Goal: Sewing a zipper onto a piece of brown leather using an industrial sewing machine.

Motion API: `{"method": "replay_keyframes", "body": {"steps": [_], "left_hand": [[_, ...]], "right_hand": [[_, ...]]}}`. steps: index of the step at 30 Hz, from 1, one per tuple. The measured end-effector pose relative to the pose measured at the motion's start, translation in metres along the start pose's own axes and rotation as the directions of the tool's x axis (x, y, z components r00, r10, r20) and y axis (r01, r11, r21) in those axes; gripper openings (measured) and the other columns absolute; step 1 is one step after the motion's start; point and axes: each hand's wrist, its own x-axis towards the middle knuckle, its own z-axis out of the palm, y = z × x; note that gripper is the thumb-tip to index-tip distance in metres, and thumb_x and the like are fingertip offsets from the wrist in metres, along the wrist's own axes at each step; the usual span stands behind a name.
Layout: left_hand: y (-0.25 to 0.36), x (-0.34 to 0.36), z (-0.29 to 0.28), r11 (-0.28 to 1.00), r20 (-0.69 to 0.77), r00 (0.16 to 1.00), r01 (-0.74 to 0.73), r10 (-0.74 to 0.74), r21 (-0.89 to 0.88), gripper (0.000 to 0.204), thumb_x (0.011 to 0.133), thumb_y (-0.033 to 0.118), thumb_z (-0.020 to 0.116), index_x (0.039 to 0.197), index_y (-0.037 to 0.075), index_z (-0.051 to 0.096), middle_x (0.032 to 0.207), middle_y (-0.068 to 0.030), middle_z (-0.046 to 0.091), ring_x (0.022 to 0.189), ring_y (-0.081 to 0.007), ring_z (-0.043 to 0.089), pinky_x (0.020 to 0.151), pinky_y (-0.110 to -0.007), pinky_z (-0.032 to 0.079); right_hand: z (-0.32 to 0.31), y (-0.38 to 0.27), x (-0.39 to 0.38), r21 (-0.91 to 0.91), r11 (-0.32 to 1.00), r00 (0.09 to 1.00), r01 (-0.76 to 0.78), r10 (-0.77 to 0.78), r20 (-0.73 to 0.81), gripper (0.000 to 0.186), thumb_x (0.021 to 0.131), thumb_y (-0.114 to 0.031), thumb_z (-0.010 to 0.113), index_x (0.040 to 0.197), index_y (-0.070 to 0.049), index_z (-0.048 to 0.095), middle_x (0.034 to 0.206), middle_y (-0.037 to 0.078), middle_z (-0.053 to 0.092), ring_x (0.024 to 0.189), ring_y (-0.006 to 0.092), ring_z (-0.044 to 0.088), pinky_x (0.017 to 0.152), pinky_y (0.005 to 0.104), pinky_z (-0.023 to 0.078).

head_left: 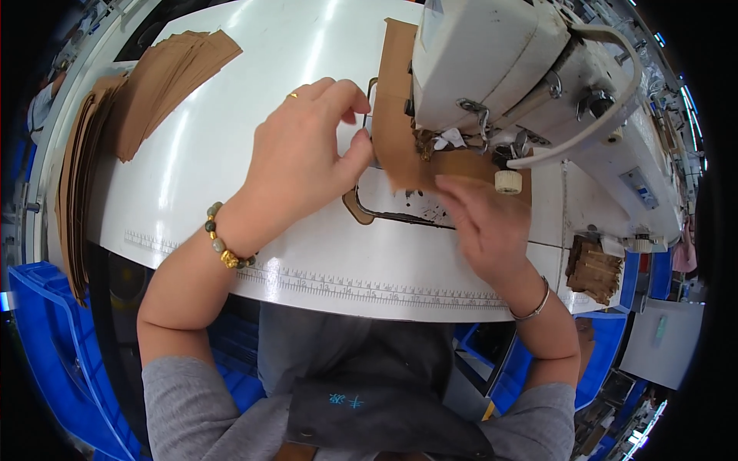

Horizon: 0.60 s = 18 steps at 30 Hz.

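A brown fabric piece [396, 92] lies under the head of a white sewing machine [492, 61], its near edge slightly frayed. My left hand [304, 150] is just left of the fabric, thumb and forefinger apart with nothing between them. Near the needle area, my right hand [492, 227] rests at the fabric's near right part, fingers stretched out along its edge. Part of the fabric is hidden behind the machine head and that hand. Below the fabric shows a dark-rimmed machine plate [407, 206] with dark specks.
Stacks of brown fabric pieces [165, 81] lie at the far left, some hanging [77, 184] over the table edge. A small folded brown bundle [594, 269] sits at the right. A ruler strip [346, 290] runs along the front edge. Blue bins [58, 346] stand below.
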Motion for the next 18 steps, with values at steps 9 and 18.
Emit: {"method": "replay_keyframes", "body": {"steps": [9, 18], "left_hand": [[0.010, -0.017, 0.037, 0.874, 0.164, 0.919, -0.393, 0.359, 0.285, 0.015, 0.090, 0.024, 0.077, 0.102, 0.015, 0.077, 0.067, 0.0014, 0.066, 0.057, -0.0163, 0.066, 0.051, -0.031, 0.049], [0.006, -0.011, 0.053, 0.874, 0.108, 0.899, -0.439, 0.425, 0.207, 0.016, 0.082, 0.019, 0.077, 0.097, 0.013, 0.076, 0.071, 0.0011, 0.067, 0.059, -0.0184, 0.067, 0.051, -0.032, 0.051]], "right_hand": [[-0.003, 0.010, 0.002, 0.273, 0.909, 0.940, -0.315, 0.339, -0.045, 0.012, 0.098, -0.009, 0.075, 0.092, 0.001, 0.073, 0.064, 0.007, 0.053, 0.055, 0.0189, 0.051, 0.053, 0.0330, 0.039], [-0.004, 0.009, 0.003, 0.294, 0.904, 0.942, -0.311, 0.335, -0.034, 0.012, 0.098, -0.010, 0.074, 0.092, 0.000, 0.073, 0.065, 0.008, 0.054, 0.054, 0.0195, 0.051, 0.053, 0.0334, 0.039]]}}
